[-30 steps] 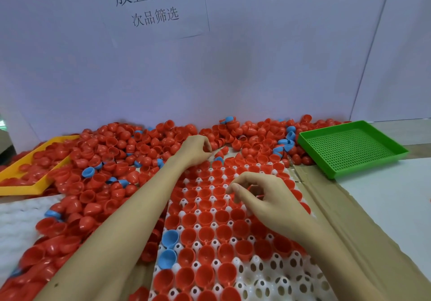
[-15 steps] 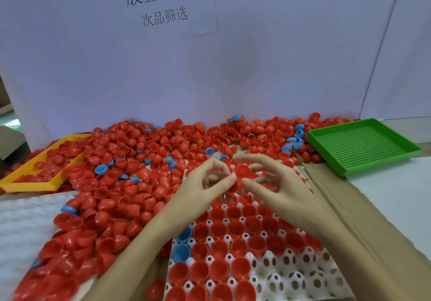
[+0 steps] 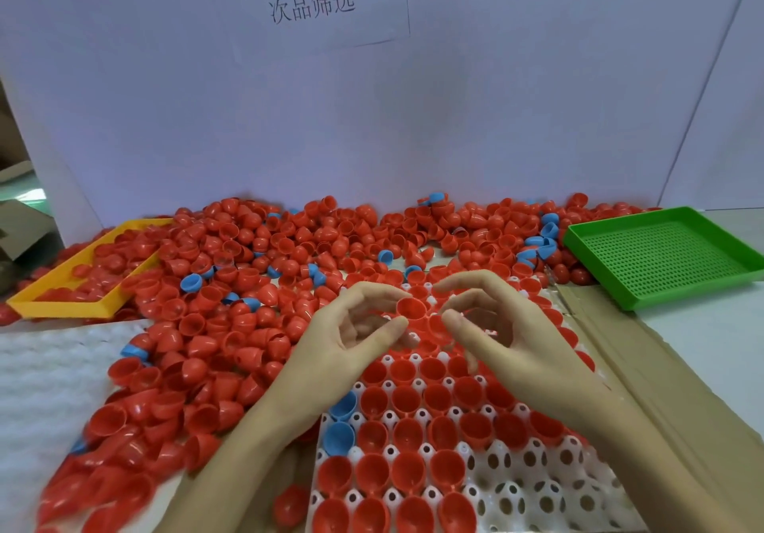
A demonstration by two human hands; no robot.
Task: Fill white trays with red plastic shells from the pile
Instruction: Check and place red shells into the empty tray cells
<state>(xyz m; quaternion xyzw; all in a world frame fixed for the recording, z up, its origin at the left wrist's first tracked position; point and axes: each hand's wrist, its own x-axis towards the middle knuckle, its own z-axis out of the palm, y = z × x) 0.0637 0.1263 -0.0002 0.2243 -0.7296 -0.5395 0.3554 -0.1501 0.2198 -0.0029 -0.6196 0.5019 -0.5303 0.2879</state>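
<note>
Both hands have drawn together over the far half of the tray since a second ago, when the left was out at the pile and the right sat alone over the filled rows.

Nearest, the white tray [image 3: 533, 487] has bare sockets at its near right corner; the rows beyond hold red shells, and two blue shells [image 3: 340, 425] sit in its left column. Above the middle rows the left hand [image 3: 351, 338] pinches a red shell [image 3: 411, 308] between thumb and forefinger, fingers curled narrow around it. The right hand [image 3: 496, 326] hovers just beside it, fingers [image 3: 459, 284] arched and apart, gripping nothing I can make out.

The risk, as I judge it, lies in the handover: a light pinch on a smooth rim could let the shell slip and bounce among seated ones, tipping them.

Farther off, the pile [image 3: 256, 268] crowds the tray's left edge and far end, so a careless sweep could push strays in, blue ones included. A yellow tray [image 3: 62, 305] lies far left, a green tray [image 3: 661, 255] far right.
</note>
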